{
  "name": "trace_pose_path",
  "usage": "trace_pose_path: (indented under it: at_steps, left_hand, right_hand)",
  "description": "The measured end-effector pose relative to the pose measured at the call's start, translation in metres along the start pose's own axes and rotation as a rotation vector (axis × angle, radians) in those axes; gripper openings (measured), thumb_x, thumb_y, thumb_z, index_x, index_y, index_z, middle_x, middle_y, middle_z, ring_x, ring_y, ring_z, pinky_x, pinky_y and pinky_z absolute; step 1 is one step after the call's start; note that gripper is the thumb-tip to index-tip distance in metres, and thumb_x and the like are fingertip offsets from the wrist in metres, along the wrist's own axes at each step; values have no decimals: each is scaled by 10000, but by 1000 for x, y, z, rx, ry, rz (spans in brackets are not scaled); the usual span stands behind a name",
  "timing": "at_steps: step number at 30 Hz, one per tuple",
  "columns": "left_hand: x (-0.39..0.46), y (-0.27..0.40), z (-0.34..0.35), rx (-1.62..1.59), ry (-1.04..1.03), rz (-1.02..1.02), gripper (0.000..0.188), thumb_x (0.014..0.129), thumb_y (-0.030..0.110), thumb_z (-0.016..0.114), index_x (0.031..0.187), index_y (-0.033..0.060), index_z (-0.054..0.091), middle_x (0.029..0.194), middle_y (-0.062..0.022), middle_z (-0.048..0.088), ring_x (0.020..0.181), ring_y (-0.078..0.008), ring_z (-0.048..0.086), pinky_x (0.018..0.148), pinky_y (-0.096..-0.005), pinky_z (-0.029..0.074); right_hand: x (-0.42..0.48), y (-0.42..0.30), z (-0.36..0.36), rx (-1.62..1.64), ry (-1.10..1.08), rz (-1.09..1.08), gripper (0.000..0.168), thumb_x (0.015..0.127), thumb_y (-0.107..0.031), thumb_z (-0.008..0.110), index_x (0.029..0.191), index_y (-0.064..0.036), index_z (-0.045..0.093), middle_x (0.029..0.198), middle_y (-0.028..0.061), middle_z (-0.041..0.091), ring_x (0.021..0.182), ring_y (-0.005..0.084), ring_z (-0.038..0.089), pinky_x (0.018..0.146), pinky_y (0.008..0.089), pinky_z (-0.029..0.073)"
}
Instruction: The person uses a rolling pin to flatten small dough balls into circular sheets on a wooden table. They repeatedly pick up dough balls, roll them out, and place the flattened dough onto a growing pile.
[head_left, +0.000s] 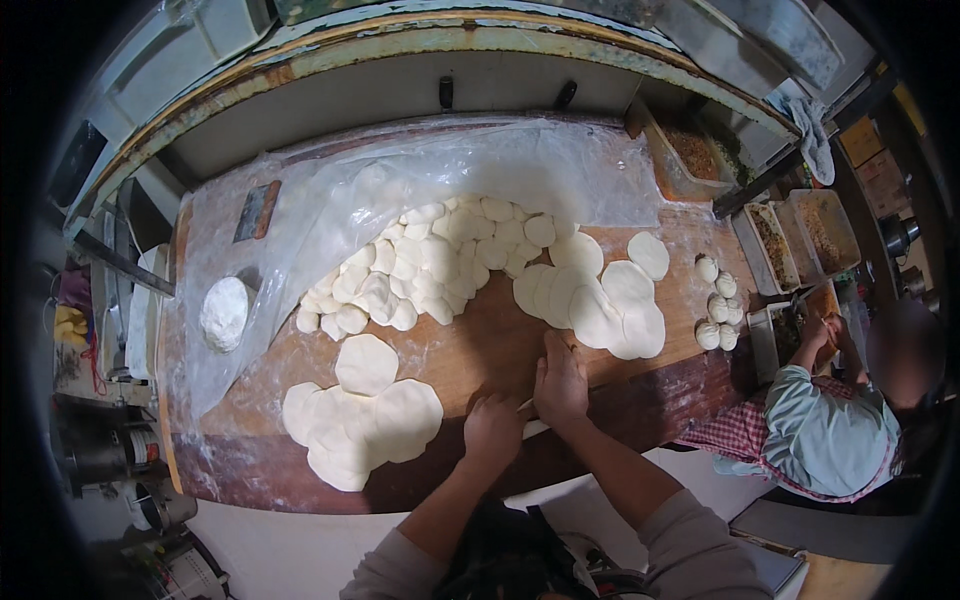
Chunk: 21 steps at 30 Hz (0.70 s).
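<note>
My left hand is closed near the front edge of the floured wooden board, the end of what looks like a thin rolling pin showing beside it. My right hand lies just to the right, fingers pointing forward over the board, just in front of a group of overlapping rolled dough rounds. Whatever is under either palm is hidden. Another group of flat dough rounds lies left of my hands. Beyond them is a large heap of small dough pieces, partly under a clear plastic sheet.
Flour fills a round container at the left, near a dough scraper. Pleated buns stand at the right. Filling tubs line the right side, where a co-worker works. A rusty shelf edge spans the back.
</note>
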<state>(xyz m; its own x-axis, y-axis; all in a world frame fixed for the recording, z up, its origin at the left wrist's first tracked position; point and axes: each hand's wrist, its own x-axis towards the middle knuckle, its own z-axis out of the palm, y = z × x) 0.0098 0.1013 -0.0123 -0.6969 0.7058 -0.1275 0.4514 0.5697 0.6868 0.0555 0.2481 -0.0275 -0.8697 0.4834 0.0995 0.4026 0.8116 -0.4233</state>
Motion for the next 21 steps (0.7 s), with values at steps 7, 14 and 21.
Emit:
trace_pose_path:
  at_steps: [7, 14, 21]
  left_hand:
    - [-43, -12, -16, -365, 85, -299, 201, 916, 227, 646, 912, 34, 703, 949, -213, 706, 921, -423, 669, 813, -516, 535]
    - [5, -9, 0, -68, 30, -160, 190, 884, 226, 661, 923, 52, 728, 987, -203, 714, 942, -396, 683, 826, -508, 541]
    - [-65, -28, -44, -238, -79, -344, 231, 854, 233, 699, 1012, 80, 767, 980, -186, 731, 964, -385, 688, 806, -503, 554]
  right_hand:
    - [-120, 21, -28, -148, -261, -125, 575, 913, -147, 593, 1457, 1, 476, 1542, 199, 465, 1439, 333, 432, 1138, 506, 347]
    - [14, -5, -5, 65, -73, 33, 544, 945, -175, 554, 1446, 21, 474, 1486, 207, 513, 1424, 371, 432, 1173, 499, 325]
    - [-120, 1, -19, -131, -207, -148, 511, 938, -177, 586, 1414, -2, 522, 1490, 221, 511, 1390, 381, 477, 1131, 542, 358]
